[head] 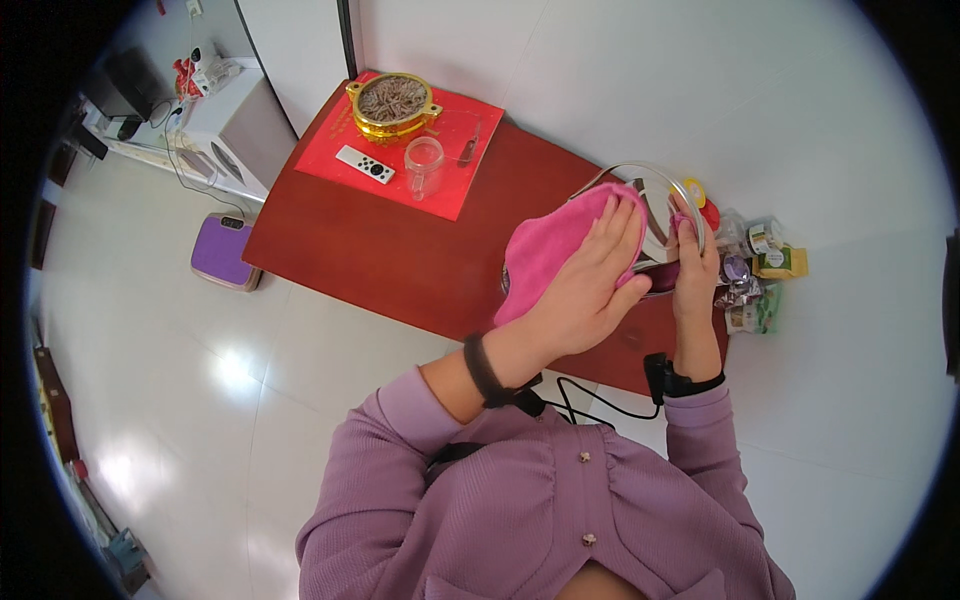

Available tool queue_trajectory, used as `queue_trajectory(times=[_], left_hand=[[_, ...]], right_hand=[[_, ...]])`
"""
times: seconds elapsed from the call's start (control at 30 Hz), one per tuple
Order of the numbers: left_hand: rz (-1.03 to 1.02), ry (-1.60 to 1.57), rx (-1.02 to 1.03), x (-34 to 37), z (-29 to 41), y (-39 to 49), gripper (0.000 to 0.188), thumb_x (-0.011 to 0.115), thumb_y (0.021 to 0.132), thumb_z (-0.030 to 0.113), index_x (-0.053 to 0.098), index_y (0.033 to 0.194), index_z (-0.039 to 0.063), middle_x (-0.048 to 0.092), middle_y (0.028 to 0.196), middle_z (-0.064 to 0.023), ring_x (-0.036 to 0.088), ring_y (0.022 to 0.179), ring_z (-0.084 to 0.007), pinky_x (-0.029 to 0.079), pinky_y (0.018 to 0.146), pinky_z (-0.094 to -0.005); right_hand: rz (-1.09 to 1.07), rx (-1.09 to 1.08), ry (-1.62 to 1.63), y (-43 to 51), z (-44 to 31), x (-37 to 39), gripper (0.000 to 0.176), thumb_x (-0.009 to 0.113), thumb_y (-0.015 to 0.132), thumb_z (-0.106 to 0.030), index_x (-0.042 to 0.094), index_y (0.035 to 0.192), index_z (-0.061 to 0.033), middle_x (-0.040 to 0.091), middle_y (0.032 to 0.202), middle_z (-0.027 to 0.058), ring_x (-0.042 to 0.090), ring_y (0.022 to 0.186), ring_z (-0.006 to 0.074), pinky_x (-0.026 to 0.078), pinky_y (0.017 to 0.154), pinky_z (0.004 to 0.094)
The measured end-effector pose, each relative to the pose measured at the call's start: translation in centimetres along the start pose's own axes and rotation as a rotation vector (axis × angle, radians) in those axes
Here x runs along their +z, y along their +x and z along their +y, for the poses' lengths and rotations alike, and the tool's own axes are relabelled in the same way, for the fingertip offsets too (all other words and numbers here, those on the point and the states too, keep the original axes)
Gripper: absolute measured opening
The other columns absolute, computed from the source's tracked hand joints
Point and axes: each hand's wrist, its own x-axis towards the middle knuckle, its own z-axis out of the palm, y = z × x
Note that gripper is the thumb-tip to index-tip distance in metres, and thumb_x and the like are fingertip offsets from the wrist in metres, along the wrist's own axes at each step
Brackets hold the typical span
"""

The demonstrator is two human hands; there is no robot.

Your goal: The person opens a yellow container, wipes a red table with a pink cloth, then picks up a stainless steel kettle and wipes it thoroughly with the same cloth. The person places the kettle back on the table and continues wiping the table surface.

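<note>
My left hand [589,289] lies flat on a pink cloth [559,247], pressing it against a shiny metal vessel [651,214]. The fingers are held together and the thumb stands apart. At the vessel's right side my right hand [694,259] grips its edge, with a bit of pink material showing by the fingers. A pale, curved rim arches over the top of the vessel. The cloth and my left hand cover much of the vessel, so its full shape cannot be told. Beneath them is a reddish-brown wooden table [360,255].
On a red mat [450,191] stand a gold two-handled pot [390,131], a white remote control [365,164] and a clear mug [424,169]. Jars and packets [765,259] crowd the table's right end. A purple scale [225,250] rests on the floor. A black cable [611,409] hangs between my wrists.
</note>
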Motion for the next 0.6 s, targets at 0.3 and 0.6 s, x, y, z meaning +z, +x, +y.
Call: queue_trajectory(times=[0.3,0.6], left_hand=[[0.118,0.022,0.034,1.3,-3.2,2.6,0.076,0.048,0.101,0.028,0.012,0.155,-0.011,0.02,0.158,-0.034,0.024,0.148,-0.0457,0.021,0.121,-0.0463],[-0.04,0.497,0.039,1.1,-4.3,-3.0,0.089,0.061,0.093,0.045,0.025,0.149,-0.014,0.031,0.151,-0.0357,0.031,0.141,-0.0499,0.021,0.119,-0.0563]], right_hand=[[-0.007,0.027,0.049,-0.1,0.1,0.1,0.034,0.054,0.105,-0.019,0.06,0.133,0.0002,0.062,0.116,0.0038,0.054,0.104,0.0102,0.043,0.093,0.0242],[0.055,0.021,0.007,-0.1,0.4,0.3,0.034,0.055,0.104,-0.019,0.061,0.131,0.0021,0.066,0.12,0.0058,0.058,0.107,0.0111,0.045,0.097,0.0259]])
